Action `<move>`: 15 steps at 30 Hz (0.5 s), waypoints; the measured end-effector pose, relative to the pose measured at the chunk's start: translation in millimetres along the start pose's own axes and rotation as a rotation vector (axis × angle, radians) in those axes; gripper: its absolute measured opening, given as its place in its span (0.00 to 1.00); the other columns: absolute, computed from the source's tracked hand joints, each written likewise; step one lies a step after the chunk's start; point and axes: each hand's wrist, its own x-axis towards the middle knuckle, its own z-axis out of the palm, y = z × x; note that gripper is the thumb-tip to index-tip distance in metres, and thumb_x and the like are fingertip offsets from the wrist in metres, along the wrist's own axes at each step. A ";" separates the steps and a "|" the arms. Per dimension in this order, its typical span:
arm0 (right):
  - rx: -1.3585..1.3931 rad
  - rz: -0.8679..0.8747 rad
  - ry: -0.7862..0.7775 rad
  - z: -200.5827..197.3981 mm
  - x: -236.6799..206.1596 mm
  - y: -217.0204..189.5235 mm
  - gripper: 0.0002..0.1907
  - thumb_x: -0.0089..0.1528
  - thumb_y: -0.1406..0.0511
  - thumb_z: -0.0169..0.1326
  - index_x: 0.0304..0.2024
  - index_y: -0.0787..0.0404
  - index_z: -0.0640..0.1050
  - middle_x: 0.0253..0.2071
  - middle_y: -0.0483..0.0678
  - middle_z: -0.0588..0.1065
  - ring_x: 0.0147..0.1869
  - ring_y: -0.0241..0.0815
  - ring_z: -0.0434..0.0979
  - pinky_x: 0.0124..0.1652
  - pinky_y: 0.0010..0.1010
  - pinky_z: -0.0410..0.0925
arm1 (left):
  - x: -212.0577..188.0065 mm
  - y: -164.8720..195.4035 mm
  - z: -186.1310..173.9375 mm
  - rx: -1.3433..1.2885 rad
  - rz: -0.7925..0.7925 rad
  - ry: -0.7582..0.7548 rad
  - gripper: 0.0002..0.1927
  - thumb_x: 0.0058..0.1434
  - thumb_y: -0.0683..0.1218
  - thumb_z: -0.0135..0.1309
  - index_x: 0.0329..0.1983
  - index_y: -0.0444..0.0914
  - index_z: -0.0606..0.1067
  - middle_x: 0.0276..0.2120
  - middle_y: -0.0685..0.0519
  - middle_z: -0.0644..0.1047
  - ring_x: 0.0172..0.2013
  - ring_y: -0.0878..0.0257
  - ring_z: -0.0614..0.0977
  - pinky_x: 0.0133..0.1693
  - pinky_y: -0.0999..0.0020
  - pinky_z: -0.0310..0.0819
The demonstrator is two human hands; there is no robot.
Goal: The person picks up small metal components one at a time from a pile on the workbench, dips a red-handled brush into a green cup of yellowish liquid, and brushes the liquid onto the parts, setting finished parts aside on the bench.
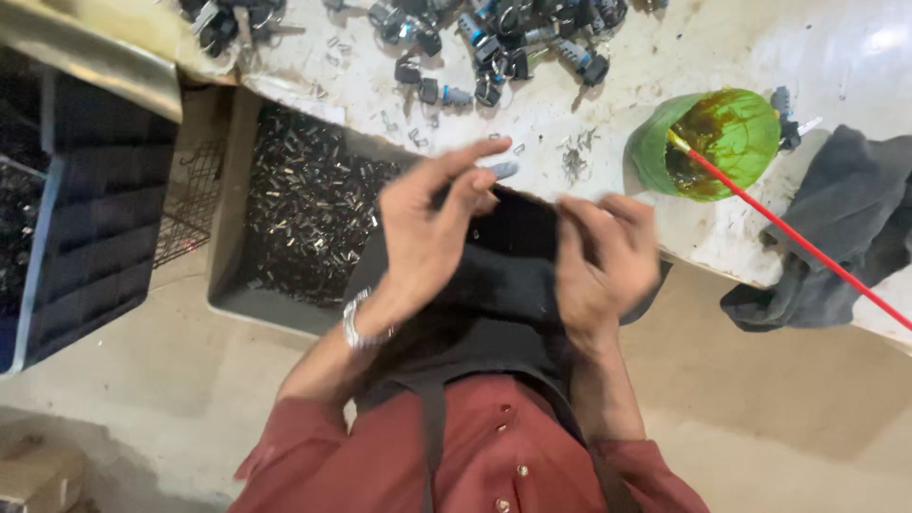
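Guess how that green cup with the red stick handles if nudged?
The green cup looks like thin, soft plastic, so probably light and squashy. The long red stick leans out over its rim, so it may tip. Brown goo inside would likely spill or smear.

Dim indoor light, bright glare on the white table [883,43] at top right, both hands blurred by motion, right hand [608,261] softest, dark cloth [508,256] without detail, deep shadow at left edge, slight bending at corners
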 end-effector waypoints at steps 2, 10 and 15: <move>0.214 0.085 0.043 -7.3 -8.8 5.1 0.11 0.68 0.77 0.65 0.51 0.60 0.82 0.48 0.48 0.73 0.44 0.34 0.76 0.39 0.23 0.71 | -12.0 -9.7 6.3 -0.175 -0.023 -0.154 0.16 0.72 0.37 0.55 0.62 0.34 0.77 0.44 0.53 0.83 0.42 0.73 0.81 0.46 0.74 0.79; 0.624 0.326 -0.021 -18.9 -27.5 16.1 0.08 0.66 0.81 0.61 0.45 0.68 0.81 0.50 0.56 0.80 0.36 0.30 0.76 0.31 0.17 0.67 | -39.8 -14.7 21.8 0.226 0.372 -0.224 0.18 0.61 0.36 0.67 0.54 0.33 0.78 0.44 0.48 0.82 0.42 0.59 0.85 0.48 0.70 0.81; 0.390 0.191 -0.043 -24.9 -20.4 10.1 0.09 0.64 0.82 0.63 0.43 0.69 0.81 0.48 0.58 0.81 0.36 0.33 0.78 0.32 0.17 0.69 | -36.3 -15.2 22.7 0.369 0.631 -0.196 0.19 0.59 0.36 0.68 0.52 0.32 0.77 0.46 0.47 0.80 0.48 0.51 0.84 0.55 0.61 0.81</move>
